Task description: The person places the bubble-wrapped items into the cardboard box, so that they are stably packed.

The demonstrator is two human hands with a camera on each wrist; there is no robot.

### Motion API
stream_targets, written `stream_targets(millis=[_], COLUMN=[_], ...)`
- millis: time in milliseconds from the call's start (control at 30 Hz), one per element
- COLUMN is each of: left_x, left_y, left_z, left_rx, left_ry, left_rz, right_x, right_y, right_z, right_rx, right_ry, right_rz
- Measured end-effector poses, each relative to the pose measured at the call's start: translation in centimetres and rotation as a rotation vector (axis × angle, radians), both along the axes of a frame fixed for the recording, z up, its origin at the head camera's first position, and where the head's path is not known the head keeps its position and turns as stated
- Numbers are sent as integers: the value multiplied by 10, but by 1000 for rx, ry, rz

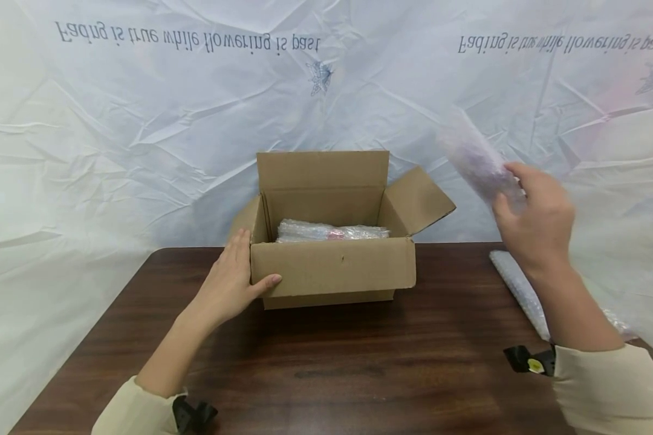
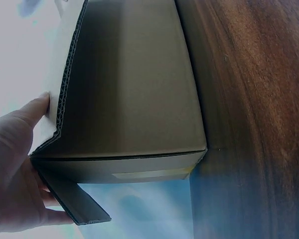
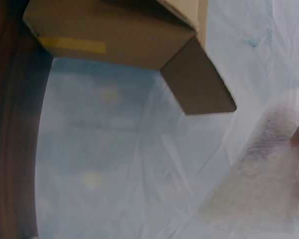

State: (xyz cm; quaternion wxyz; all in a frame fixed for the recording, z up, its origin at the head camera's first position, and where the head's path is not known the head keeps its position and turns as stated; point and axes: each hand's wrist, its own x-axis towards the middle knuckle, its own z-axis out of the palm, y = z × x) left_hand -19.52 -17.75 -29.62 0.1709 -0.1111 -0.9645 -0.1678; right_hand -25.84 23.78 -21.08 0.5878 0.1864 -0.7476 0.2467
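An open cardboard box stands at the table's back edge, its flaps spread. Inside lie bubble-wrapped items, one showing a bit of red. My left hand grips the box's front left corner, thumb on the front flap and fingers along the left side; the left wrist view shows this hand at the flaps. Raised to the right of the box, my right hand pinches a bubble-wrapped item with something purple inside. In the right wrist view the wrapped item hangs from the fingertips.
Another bubble-wrapped roll lies on the dark wooden table at the right, partly behind my right forearm. More clear wrap shows beyond that forearm. A pale printed cloth hangs behind the table.
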Motion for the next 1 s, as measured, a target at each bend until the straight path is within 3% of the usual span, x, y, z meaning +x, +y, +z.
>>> stream_targets(millis=[267, 1000], left_x=[0, 0], left_y=[0, -1], left_z=[-1, 0], left_rx=[2, 15], left_ry=[0, -20], left_rz=[3, 1], right_x=[9, 11], right_y=[-30, -97], right_z=[7, 6], right_rx=[9, 220], right_ry=[34, 144], right_rz=[74, 272])
